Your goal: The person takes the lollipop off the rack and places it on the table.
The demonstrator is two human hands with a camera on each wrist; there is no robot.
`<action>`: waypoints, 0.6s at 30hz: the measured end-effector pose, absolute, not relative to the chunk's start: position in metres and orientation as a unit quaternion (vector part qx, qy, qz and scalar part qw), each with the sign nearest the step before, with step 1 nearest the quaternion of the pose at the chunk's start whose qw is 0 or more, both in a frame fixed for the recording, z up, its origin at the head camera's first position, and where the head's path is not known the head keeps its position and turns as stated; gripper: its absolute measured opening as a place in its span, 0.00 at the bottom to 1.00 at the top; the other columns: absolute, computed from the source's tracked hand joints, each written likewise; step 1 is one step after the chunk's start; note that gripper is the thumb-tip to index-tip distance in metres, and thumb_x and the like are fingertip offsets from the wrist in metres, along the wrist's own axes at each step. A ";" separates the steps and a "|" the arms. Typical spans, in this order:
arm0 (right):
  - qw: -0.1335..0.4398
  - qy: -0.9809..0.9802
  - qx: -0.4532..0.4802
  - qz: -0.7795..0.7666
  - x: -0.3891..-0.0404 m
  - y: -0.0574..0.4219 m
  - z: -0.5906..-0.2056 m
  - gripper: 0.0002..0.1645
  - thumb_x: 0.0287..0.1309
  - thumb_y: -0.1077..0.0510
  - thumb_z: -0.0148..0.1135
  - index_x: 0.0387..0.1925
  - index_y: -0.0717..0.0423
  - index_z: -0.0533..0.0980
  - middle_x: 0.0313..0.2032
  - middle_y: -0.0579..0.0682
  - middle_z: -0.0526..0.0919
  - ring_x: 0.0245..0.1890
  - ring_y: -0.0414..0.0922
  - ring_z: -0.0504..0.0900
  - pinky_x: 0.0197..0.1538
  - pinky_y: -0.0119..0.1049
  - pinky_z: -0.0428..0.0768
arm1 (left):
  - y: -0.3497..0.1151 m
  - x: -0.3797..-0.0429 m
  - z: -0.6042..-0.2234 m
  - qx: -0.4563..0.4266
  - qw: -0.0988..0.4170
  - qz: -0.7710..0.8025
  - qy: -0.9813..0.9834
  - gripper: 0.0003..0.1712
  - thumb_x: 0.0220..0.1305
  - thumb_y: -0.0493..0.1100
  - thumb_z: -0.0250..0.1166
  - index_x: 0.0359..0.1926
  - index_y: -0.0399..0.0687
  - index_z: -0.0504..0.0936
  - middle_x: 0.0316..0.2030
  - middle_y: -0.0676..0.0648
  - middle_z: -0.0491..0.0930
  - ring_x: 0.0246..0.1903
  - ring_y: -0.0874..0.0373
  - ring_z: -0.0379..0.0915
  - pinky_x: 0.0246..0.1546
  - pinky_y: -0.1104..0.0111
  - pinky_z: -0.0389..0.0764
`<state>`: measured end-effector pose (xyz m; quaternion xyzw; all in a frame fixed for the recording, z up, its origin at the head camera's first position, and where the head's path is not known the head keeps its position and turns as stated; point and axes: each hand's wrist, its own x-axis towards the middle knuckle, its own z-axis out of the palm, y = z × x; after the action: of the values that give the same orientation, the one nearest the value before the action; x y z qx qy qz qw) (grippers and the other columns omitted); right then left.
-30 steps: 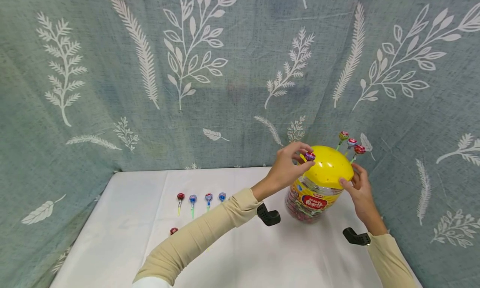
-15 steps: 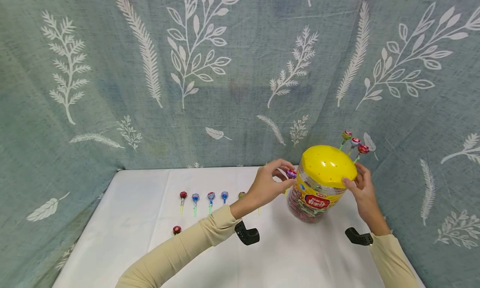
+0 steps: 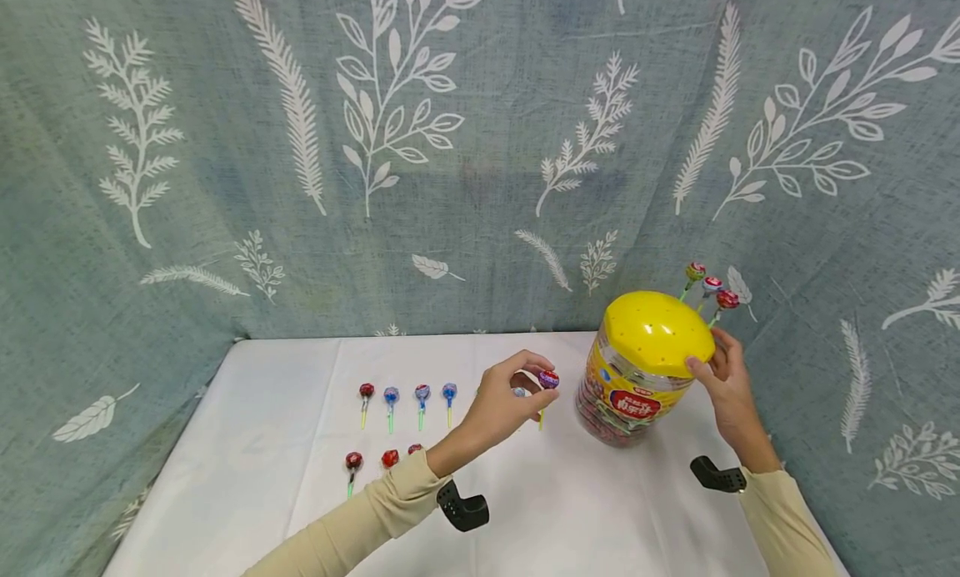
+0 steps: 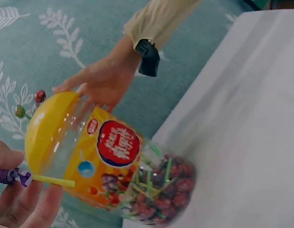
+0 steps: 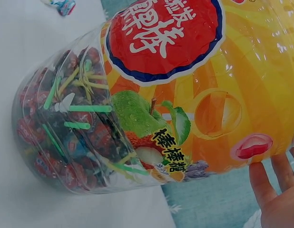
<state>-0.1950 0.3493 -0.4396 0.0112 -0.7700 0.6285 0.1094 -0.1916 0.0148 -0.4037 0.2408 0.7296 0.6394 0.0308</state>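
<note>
Between thumb and fingers of my left hand (image 3: pixel 501 402) is a purple-wrapped lollipop (image 3: pixel 549 380); its yellow stick (image 4: pixel 54 180) shows in the left wrist view. The hand is left of a clear plastic candy jar (image 3: pixel 636 403) with a yellow domed lid (image 3: pixel 656 331). Many lollipops fill the bottom of the jar. At its right side, my right hand (image 3: pixel 723 387) grips the jar, thumb on the lid's edge and fingers behind. Three lollipops (image 3: pixel 711 286) stand up on sticks at the lid's far right edge. Small holes dot the lid.
A back row of lollipops (image 3: pixel 422 393) lies on the white tablecloth (image 3: pixel 255 444), sticks pointing toward me. Nearer lies another row with a red lollipop (image 3: pixel 390 459), partly covered by my left sleeve (image 3: pixel 375 514). A patterned curtain (image 3: pixel 480 177) stands behind the table.
My left hand has moved left and down from the lid, carrying the purple lollipop away from the jar over the table. The right hand keeps its grip.
</note>
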 end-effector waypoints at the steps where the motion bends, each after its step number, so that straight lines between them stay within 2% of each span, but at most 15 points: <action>1: 0.110 -0.769 0.011 0.629 -0.195 0.349 -0.439 0.42 0.67 0.56 0.53 0.72 0.50 0.40 0.71 0.60 0.50 0.61 0.36 0.61 0.53 0.16 0.65 | 0.013 -0.191 -0.407 0.235 0.034 0.643 0.728 0.14 0.57 0.35 0.68 0.45 0.46 0.78 0.39 0.44 0.78 0.32 0.49 0.79 0.25 0.62 0.83; 4: 0.114 -0.763 0.014 0.636 -0.196 0.349 -0.439 0.42 0.67 0.56 0.53 0.72 0.51 0.40 0.71 0.60 0.50 0.59 0.35 0.62 0.53 0.16 0.65 | 0.007 -0.190 -0.419 0.222 0.037 0.654 0.722 0.14 0.57 0.36 0.68 0.45 0.47 0.78 0.39 0.46 0.77 0.32 0.52 0.79 0.24 0.63 0.83; 11: 0.111 -0.761 0.015 0.639 -0.195 0.348 -0.439 0.43 0.67 0.57 0.53 0.72 0.50 0.40 0.72 0.58 0.48 0.61 0.35 0.60 0.54 0.16 0.65 | -0.007 -0.174 -0.413 0.184 0.047 0.667 0.720 0.14 0.56 0.31 0.67 0.44 0.41 0.78 0.40 0.38 0.77 0.34 0.43 0.78 0.26 0.57 0.83; 18: 0.109 -0.757 0.014 0.644 -0.194 0.348 -0.440 0.42 0.67 0.57 0.53 0.72 0.51 0.40 0.72 0.57 0.49 0.61 0.35 0.60 0.55 0.17 0.64 | -0.021 -0.169 -0.426 0.158 0.056 0.673 0.721 0.15 0.56 0.31 0.66 0.45 0.40 0.77 0.41 0.37 0.76 0.35 0.40 0.78 0.27 0.54 0.82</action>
<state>-0.1944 0.3478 -0.4401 0.0136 -0.7572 0.6440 0.1086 -0.1689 -0.0213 -0.4258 0.1580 0.7208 0.6726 0.0559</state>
